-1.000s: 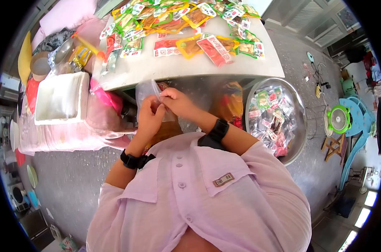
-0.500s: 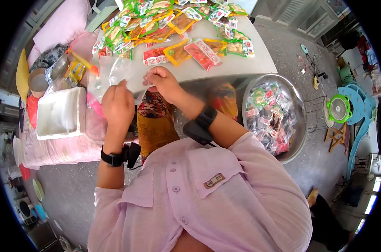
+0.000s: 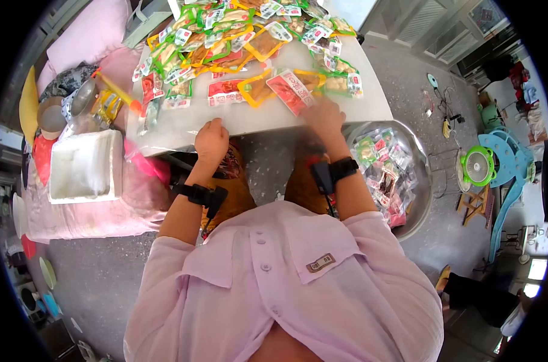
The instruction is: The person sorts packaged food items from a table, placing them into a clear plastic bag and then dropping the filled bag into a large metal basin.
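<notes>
My left hand (image 3: pixel 211 140) is a closed fist at the front edge of the white table (image 3: pixel 370 99). It seems to pinch a clear plastic bag (image 3: pixel 176 123) that lies faintly visible on the table top to its left. My right hand (image 3: pixel 325 116) reaches over the table edge, with its fingers spread on the near end of a red snack packet (image 3: pixel 289 89). A yellow-rimmed packet (image 3: pixel 254 88) lies beside that one. Many more small packets (image 3: pixel 225 36) in green, yellow and red cover the far half of the table.
A large metal basin (image 3: pixel 420 199) full of small packets stands on the floor at the right. At the left are a white foam box (image 3: pixel 83 166), pink bags (image 3: pixel 147 163) and metal bowls (image 3: pixel 83 96). A green fan (image 3: pixel 478 166) and cables lie at the far right.
Both hands held the clear bag up in front of me; now the left has lowered it to the table edge. The right has let go and reached right to the red packet.
</notes>
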Demonstrator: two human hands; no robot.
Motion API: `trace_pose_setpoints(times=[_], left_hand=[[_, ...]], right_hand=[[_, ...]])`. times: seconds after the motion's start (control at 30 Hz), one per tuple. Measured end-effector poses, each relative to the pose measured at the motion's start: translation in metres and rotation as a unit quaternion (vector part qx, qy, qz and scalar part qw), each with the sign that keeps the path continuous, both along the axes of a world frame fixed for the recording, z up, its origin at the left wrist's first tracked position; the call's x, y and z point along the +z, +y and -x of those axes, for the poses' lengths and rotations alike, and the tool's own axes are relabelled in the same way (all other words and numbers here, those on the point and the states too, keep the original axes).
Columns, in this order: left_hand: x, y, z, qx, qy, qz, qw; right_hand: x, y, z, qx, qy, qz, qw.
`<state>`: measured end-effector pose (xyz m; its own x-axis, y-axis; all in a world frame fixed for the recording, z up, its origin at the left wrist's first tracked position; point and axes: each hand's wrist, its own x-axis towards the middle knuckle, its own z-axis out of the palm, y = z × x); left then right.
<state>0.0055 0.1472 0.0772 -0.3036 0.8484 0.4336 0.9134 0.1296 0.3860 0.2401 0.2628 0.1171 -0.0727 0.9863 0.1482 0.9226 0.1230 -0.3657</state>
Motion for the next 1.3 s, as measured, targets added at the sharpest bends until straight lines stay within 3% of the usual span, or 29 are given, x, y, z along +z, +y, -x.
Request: trace_pose_setpoints(times=[0.13, 0.23, 0.27, 0.33, 0.43, 0.53, 0.63, 0.77, 0.87, 0.97, 1.07, 1.17, 1.27, 1.3], left_hand=[[0.007, 0.0, -0.003, 0.0, -0.028, 0.024, 0.999], [0.007, -0.001, -0.004, -0.011, -0.043, -0.016, 0.999], [0.007, -0.001, -0.003, -0.006, -0.056, -0.004, 0.998], [0.007, -0.001, -0.003, 0.007, -0.078, 0.004, 0.997], [0.009, 0.002, -0.006, 0.021, -0.101, 0.022, 0.994], [0.006, 0.004, -0.007, 0.021, -0.123, 0.022, 0.992], [0.006, 0.005, -0.007, 0.023, -0.156, 0.036, 0.987], [-0.001, 0.007, -0.004, 0.006, -0.162, 0.042, 0.986], [0.003, 0.003, -0.006, -0.008, -0.167, 0.011, 0.986], [0.005, 0.001, -0.01, -0.012, -0.166, -0.009, 0.986], [0.007, -0.001, -0.015, -0.034, -0.155, -0.006, 0.987], [0.022, -0.005, -0.023, -0.046, -0.142, 0.053, 0.987], [0.012, 0.0, -0.023, -0.066, -0.109, -0.044, 0.991], [0.012, 0.002, -0.024, -0.069, -0.107, -0.046, 0.991]], right_hand=[[-0.007, 0.002, 0.009, 0.052, -0.032, -0.018, 0.998], [-0.018, 0.005, 0.015, 0.054, 0.066, 0.037, 0.996], [-0.025, 0.004, 0.016, 0.064, 0.162, 0.033, 0.984], [-0.031, 0.004, 0.019, 0.078, 0.351, 0.02, 0.933], [-0.023, -0.008, 0.026, 0.08, 0.632, 0.096, 0.765], [0.009, -0.028, 0.027, 0.105, 0.67, 0.169, 0.715], [0.02, -0.038, 0.027, 0.122, 0.586, 0.226, 0.769], [0.017, -0.031, 0.033, 0.154, 0.511, 0.282, 0.797], [0.027, -0.025, 0.034, 0.177, 0.416, 0.273, 0.849], [0.01, -0.015, 0.037, 0.212, 0.426, 0.295, 0.829], [0.019, -0.023, 0.045, 0.182, 0.439, 0.364, 0.801], [0.001, -0.023, 0.057, 0.122, 0.527, 0.358, 0.761], [-0.014, -0.028, 0.074, 0.104, 0.607, 0.36, 0.701], [-0.021, -0.03, 0.083, 0.102, 0.607, 0.356, 0.704]])
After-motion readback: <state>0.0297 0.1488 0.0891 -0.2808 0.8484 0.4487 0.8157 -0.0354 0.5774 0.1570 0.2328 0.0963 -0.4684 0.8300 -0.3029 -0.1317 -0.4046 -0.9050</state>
